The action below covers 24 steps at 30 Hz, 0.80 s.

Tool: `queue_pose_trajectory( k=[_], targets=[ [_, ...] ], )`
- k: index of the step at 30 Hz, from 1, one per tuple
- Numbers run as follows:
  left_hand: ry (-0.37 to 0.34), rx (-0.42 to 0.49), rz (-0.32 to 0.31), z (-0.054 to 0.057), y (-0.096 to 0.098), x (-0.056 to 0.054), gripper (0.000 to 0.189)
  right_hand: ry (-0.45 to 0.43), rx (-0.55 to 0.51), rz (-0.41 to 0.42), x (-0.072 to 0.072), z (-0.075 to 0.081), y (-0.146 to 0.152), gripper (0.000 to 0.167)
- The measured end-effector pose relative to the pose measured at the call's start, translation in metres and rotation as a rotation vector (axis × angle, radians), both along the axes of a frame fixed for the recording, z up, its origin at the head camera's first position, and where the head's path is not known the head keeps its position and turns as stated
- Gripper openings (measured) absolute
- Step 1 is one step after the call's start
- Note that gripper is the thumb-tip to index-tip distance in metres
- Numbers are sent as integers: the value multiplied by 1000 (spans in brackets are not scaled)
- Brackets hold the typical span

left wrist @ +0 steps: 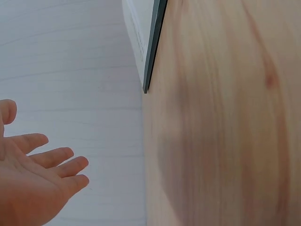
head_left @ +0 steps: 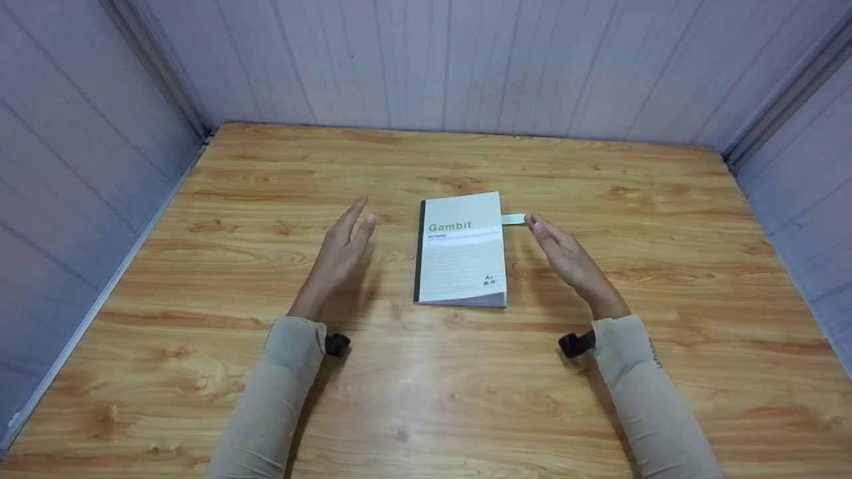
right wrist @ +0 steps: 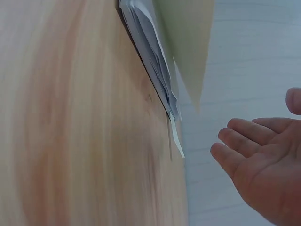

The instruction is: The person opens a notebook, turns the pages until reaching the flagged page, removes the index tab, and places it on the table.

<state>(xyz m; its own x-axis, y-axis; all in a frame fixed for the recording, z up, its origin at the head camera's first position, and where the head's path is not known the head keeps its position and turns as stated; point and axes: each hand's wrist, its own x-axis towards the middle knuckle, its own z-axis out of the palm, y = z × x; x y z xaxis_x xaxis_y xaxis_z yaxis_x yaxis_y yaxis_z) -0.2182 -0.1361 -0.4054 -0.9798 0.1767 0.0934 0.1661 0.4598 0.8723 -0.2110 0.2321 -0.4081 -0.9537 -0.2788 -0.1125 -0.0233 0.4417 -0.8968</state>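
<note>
A closed notebook (head_left: 460, 259) with a pale cover marked "Gambit" and a dark spine lies on the wooden table (head_left: 426, 386). From its right side sticks out a light green paper strip (head_left: 513, 219). In the right wrist view the notebook's front cover (right wrist: 186, 47) stands lifted a little off the pages. My left hand (head_left: 343, 249) hovers to the left of the spine, fingers extended and holding nothing. On the other side, my right hand (head_left: 566, 256) is held with straight fingers, its fingertips overlapping the strip's outer end in the head view; the right wrist view shows them apart from it.
Pale panelled walls (head_left: 446, 66) enclose the table at the back and on both sides. A small black wrist camera (head_left: 337, 344) sits at the left sleeve, and another black camera (head_left: 576, 344) at the right sleeve.
</note>
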Motion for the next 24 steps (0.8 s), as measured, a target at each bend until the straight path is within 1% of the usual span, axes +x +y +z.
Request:
queue_pose_trajectory(
  k=[7, 11, 13, 16, 21, 24],
  targets=[
    [-29, 32, 1, -5, 3, 0, 64, -38, -10, 77, -1, -7, -17, 67],
    [-64, 59, -14, -7, 4, 1, 67, -48, 10, 97, 0, -8, -23, 66],
    [-85, 78, -23, -7, 5, 2, 68, -49, 2, 97, 1, -7, -24, 66],
    [-112, 100, -35, -7, 8, 4, 70, -46, -24, 86, 3, -7, -25, 66],
    [-85, 103, -27, -6, 13, 1, 62, -42, -110, 92, 7, -5, -28, 65],
    [-92, 114, -20, -4, 18, 0, 58, -32, -138, 83, 9, -2, -33, 66]
  ],
)
